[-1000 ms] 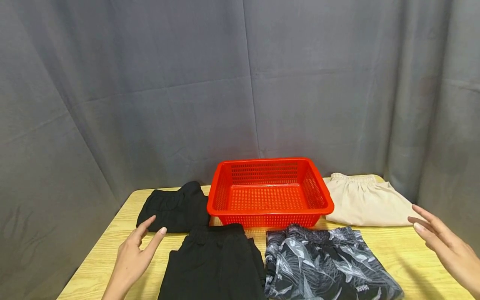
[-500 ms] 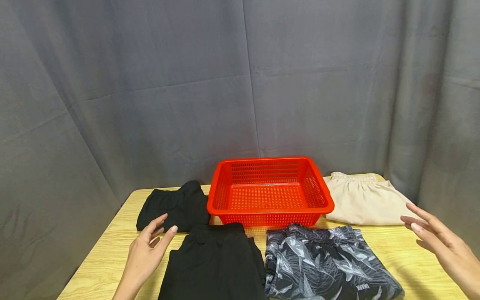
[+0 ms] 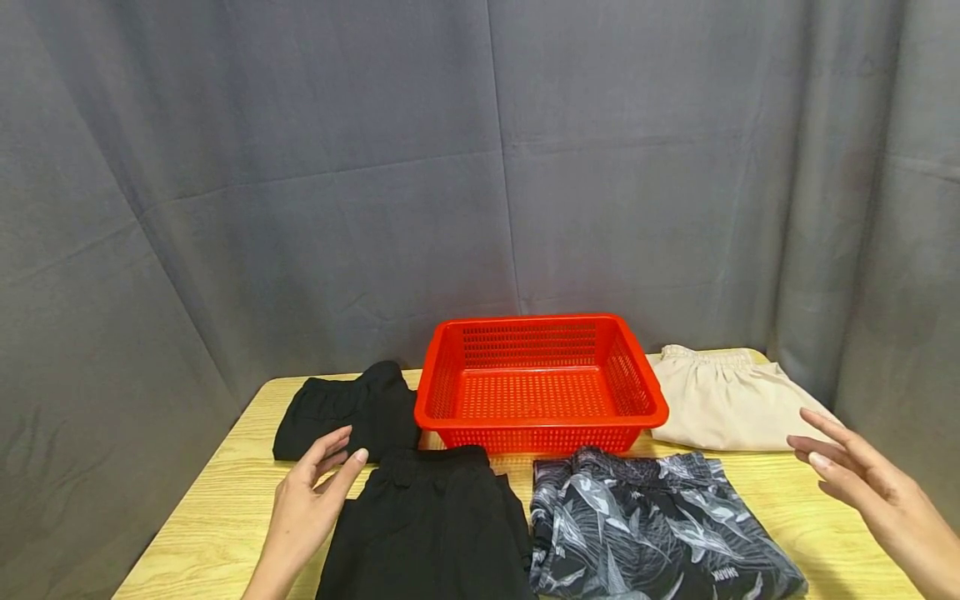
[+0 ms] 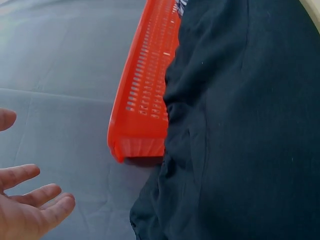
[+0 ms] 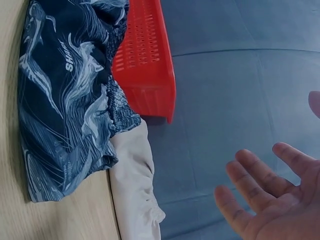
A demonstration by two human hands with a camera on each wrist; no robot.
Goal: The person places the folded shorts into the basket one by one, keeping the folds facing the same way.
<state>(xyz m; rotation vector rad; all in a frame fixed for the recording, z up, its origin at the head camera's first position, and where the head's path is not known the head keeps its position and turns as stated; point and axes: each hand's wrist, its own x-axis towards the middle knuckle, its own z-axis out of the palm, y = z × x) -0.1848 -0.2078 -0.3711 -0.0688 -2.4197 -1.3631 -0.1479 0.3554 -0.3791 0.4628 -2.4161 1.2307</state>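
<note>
My left hand (image 3: 303, 504) hovers at the left, fingers spread and holding nothing, beside the folded black shorts (image 3: 431, 533) at the front. Another black folded garment (image 3: 348, 417) lies behind its fingertips. On the far right my right hand (image 3: 873, 487) is also in the air with nothing in it. Its fingertips overlap the edge of the folded cream shorts (image 3: 738, 400) in the head view. Between the hands, at the front right, lie folded shorts with a black-and-white pattern (image 3: 660, 529). In both wrist views the fingers are relaxed and apart from the cloth.
A red plastic basket (image 3: 540, 423) with perforated walls stands at the back middle, behind the front garments. All of it rests on a light wooden table (image 3: 198, 521). A grey curtain (image 3: 375, 183) hangs behind and to both sides.
My left hand has moved right, toward the front black shorts. My right hand has drifted slightly left. The garments and the basket have stayed put.
</note>
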